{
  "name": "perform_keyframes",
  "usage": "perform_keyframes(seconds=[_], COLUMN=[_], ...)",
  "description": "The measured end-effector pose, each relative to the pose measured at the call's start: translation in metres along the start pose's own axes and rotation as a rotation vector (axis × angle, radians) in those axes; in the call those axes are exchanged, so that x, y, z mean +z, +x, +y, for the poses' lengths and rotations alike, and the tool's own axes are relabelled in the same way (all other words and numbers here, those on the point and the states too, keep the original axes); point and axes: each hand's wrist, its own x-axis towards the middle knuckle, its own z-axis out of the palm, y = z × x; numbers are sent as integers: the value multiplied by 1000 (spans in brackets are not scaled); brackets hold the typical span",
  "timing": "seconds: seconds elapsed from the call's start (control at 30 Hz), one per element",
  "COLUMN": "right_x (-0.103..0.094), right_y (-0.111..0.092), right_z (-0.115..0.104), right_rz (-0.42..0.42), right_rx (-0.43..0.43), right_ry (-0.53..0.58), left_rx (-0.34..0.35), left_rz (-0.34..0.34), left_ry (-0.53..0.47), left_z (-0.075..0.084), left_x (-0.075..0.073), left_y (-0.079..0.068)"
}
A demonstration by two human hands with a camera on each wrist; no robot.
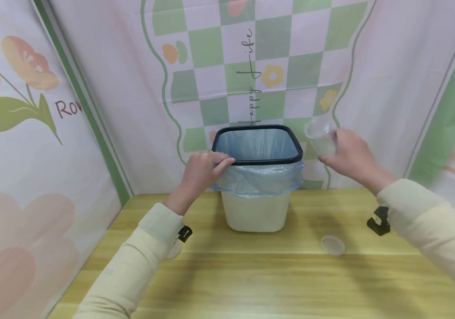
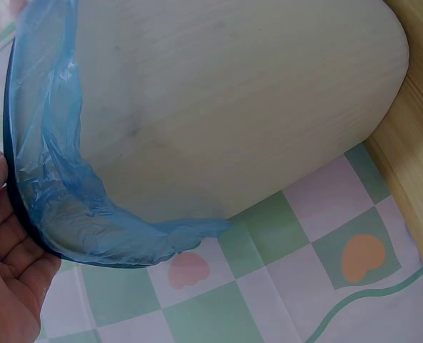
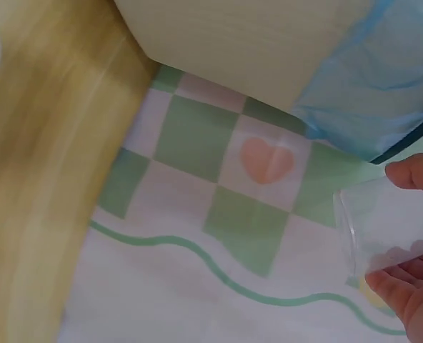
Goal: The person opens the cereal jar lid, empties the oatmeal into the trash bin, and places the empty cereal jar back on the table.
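A cream trash bin (image 1: pixel 256 215) with a black rim stands upright, lined with a blue plastic bag (image 1: pixel 259 177) folded down over its outside. My left hand (image 1: pixel 205 170) grips the rim at the near left corner; in the left wrist view its fingers (image 2: pixel 26 261) bend against the dark edge. To the right of the bin, my right hand (image 1: pixel 352 155) holds a clear plastic cup (image 1: pixel 320 136) up in the air, at about rim height. Thumb and fingers wrap the sides of the cup (image 3: pixel 386 225) in the right wrist view, close beside the bag.
A round translucent lid (image 1: pixel 332 245) lies on the wooden table (image 1: pixel 251 279), front right of the bin. Another pale round piece (image 1: pixel 174 250) is partly hidden by the left sleeve. A patterned curtain (image 1: pixel 207 44) hangs right behind the bin.
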Motion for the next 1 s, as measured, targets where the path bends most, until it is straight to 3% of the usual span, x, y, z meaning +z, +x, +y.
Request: perform_keyframes(seconds=[0.3,1.0], right_x=[23,82], right_y=[-17,-60], right_z=[20,51], right_rz=[-140,-161], right_rx=[138,256], right_ry=[100,235], left_rx=[-6,-20], left_rz=[-1,0], left_ry=[-6,-16], left_z=[-1,-1], left_x=[1,1], left_y=[0,-1])
